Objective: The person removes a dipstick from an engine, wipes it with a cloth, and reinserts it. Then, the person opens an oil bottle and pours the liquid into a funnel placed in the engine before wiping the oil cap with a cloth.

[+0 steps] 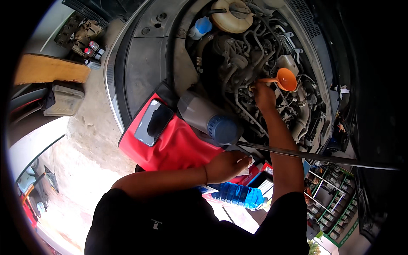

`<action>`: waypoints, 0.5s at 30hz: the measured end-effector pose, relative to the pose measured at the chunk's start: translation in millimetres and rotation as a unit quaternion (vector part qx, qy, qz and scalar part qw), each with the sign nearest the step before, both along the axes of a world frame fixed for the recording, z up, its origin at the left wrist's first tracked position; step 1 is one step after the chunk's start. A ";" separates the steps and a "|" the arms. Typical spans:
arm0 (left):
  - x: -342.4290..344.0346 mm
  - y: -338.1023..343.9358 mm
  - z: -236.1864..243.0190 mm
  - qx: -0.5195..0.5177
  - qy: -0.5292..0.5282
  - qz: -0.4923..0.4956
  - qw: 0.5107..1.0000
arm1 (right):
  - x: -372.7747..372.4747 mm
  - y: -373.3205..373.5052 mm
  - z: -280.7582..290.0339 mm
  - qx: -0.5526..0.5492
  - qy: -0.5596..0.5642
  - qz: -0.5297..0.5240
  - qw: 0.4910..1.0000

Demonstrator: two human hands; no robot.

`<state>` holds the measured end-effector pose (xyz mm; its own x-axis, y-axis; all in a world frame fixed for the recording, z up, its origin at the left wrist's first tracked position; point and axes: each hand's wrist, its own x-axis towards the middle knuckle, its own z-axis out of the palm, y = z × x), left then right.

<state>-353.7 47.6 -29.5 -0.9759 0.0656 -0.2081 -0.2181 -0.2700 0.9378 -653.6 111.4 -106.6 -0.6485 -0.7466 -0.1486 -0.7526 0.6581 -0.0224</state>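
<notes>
My right hand [264,95] reaches into the engine bay [233,63], closed at the narrow end of an orange funnel [287,79], its fingertips partly hidden among hoses. My left hand [225,165] is closed on a crumpled white cloth or paper [246,169] at the car's front edge. Just above it, a large translucent jug with a blue cap [222,128] lies on its side beside a red fender cover [165,151], where a black phone [154,122] rests. A blue plastic bottle [240,195] is partly visible beyond my left forearm.
A metal hood prop [323,156] crosses above my right forearm. A white coolant tank [231,15] sits at the top. At left are an engine block [80,34], small bottles [94,51], a grey tray [63,102] and a wooden board [51,70]. Parts shelving [331,199] stands lower right.
</notes>
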 end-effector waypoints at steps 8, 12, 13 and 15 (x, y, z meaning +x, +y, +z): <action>11.4 2.2 -5.3 -0.005 0.062 0.061 0.996 | 17.8 28.3 173.4 -0.192 -0.084 -0.079 0.975; 18.7 -3.1 8.6 -0.047 0.049 0.015 0.998 | 52.0 52.2 307.9 -0.355 0.014 -0.130 0.926; 21.7 0.2 2.5 -0.055 0.071 0.024 0.996 | 64.0 56.3 336.6 -0.377 0.033 -0.144 0.914; 28.2 0.6 2.0 -0.042 0.087 0.016 0.995 | 86.2 76.8 384.5 -0.402 0.081 -0.181 0.894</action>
